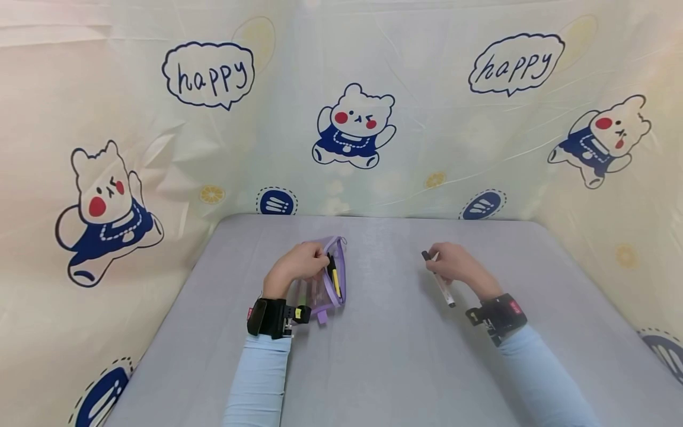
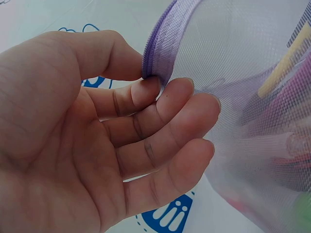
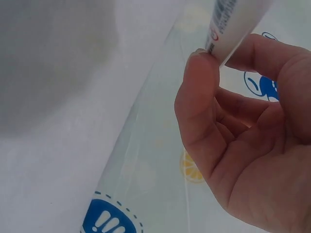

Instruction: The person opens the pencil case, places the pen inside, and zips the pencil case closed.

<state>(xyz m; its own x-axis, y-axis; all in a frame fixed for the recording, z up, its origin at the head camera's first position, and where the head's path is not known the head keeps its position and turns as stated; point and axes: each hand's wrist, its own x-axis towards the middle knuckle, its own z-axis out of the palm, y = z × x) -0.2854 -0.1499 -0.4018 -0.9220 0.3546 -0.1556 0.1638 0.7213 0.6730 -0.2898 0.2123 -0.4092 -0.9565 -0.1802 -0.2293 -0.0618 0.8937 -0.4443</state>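
- Table (image 1: 373,367): a flat surface with a plain pale grey-lilac covering and rounded far corners, filling the lower half of the head view.
- Backdrop sheet (image 1: 427,118): cream printed plastic film, creased and faintly glossy, rising on three sides of the table.
- Print motifs: cartoon bears (image 1: 353,126) with red cheeks and navy dresses; speech bubbles (image 1: 209,75) reading "happy"; small lemon slices (image 1: 211,194); navy ovals with dashed rims (image 1: 276,203).
- Junction: the sheet meets the table along its far edge and both side edges.
- Light: soft, even, diffuse; weak shadows only; no window or lamp in view.
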